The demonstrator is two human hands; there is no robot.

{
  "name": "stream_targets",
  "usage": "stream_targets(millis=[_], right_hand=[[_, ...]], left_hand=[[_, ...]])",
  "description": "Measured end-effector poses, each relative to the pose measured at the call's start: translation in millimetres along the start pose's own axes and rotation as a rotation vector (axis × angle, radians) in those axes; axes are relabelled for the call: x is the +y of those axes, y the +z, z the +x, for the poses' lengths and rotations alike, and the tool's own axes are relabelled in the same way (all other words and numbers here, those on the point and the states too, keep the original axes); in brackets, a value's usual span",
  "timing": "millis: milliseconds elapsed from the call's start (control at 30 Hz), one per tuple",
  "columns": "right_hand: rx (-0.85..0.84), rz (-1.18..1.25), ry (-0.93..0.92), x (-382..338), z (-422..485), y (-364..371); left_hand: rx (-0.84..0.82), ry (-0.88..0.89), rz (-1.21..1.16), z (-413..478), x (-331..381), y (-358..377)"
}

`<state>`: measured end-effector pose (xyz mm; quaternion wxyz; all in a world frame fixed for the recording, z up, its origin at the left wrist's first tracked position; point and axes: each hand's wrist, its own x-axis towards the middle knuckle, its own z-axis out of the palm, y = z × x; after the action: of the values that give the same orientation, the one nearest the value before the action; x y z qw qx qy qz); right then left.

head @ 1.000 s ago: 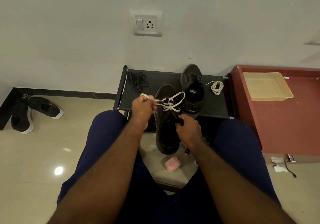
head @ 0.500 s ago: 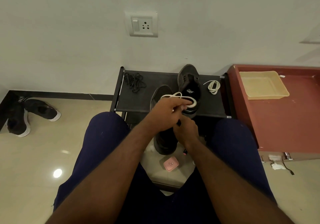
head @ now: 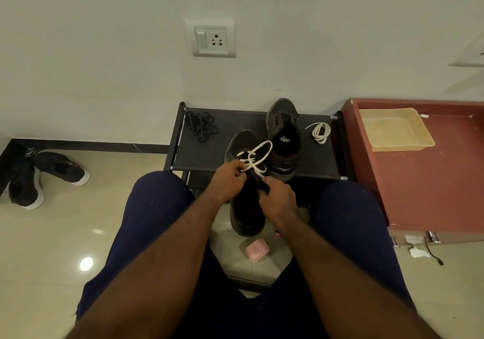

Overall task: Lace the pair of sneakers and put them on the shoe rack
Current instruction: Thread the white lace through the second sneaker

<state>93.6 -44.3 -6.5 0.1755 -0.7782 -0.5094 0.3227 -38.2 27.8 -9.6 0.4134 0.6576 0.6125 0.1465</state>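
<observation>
A black sneaker point(head: 245, 215) is held between my knees, toe pointing away, over the front edge of the black shoe rack point(head: 204, 152). A white lace point(head: 258, 156) loops loosely over its upper. My left hand point(head: 227, 178) pinches one strand of that lace. My right hand point(head: 277, 199) grips the sneaker near its tongue, fingers curled. The second black sneaker point(head: 284, 139) stands on the rack's top shelf, without a lace. A coiled white lace point(head: 320, 132) lies to its right.
A tangle of black laces point(head: 201, 126) lies at the rack's back left. A red cabinet point(head: 432, 181) with a beige tray point(head: 392, 130) stands on the right. Another pair of black shoes point(head: 39, 178) lies on the floor at left. A pink case point(head: 257, 249) lies under the sneaker.
My left hand swung right over the sneaker with the lace, then drew back to the left of the eyelets. The lace loop now lies over the toe. My right hand stayed on the sneaker.
</observation>
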Motion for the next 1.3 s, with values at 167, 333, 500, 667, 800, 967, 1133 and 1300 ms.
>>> stream_targets(millis=[167, 333, 500, 667, 800, 967, 1133, 1300], right_hand=[[0.006, -0.012, 0.007, 3, 1, 1], [0.019, 0.018, 0.015, 5, 4, 0], [0.003, 0.064, 0.020, 5, 4, -3], [0.013, 0.066, 0.040, 3, 3, -2], [0.023, 0.049, 0.041, 1, 2, -1], [0.031, 0.004, 0.038, -2, 1, 1], [0.067, -0.087, -0.020, -4, 0, 0], [0.049, -0.104, -0.043, -4, -2, 2]], left_hand=[[-0.155, -0.117, -0.094, 0, 9, -8], [-0.280, -0.242, -0.566, -13, 24, -37], [0.238, -0.038, -1.101, -18, 18, -87], [0.688, -0.292, -0.919, -14, -12, -105], [0.408, -0.364, -0.569, -12, -16, -77], [-0.047, -0.137, 0.012, -19, -8, -27], [-0.070, -0.140, 0.372, -33, -5, 16], [0.055, -0.170, 0.395, -33, 2, 15]])
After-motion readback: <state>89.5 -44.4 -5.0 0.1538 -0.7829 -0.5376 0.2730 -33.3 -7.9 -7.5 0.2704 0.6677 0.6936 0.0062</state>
